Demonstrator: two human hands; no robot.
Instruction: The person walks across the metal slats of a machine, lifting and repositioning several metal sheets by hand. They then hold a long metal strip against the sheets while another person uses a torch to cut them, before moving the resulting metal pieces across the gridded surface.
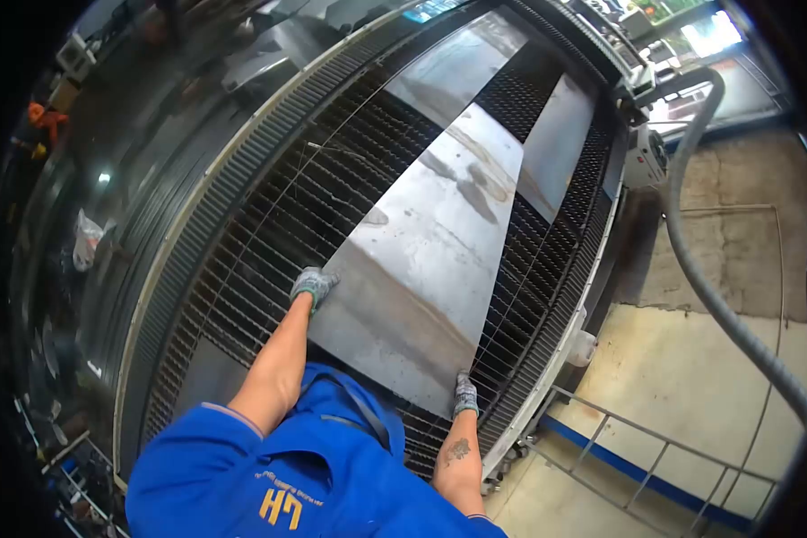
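Note:
A long grey metal sheet with brownish stains lies on the dark slatted bed before me. My left hand, in a grey glove, is at the sheet's left edge, with its fingers on the metal. At the near right corner, my right hand, also gloved, grips the sheet's edge. Both thumbs and the undersides of the fingers are mostly hidden. Beyond this sheet, another metal sheet rests at the far left, and a narrower one lies at the right.
A thick grey hose hangs at the right, near a white machine unit. Metal railing stands at the lower right. Left of the bed are stacked metal sheets and a plastic bag. Part of another sheet shows near my left arm.

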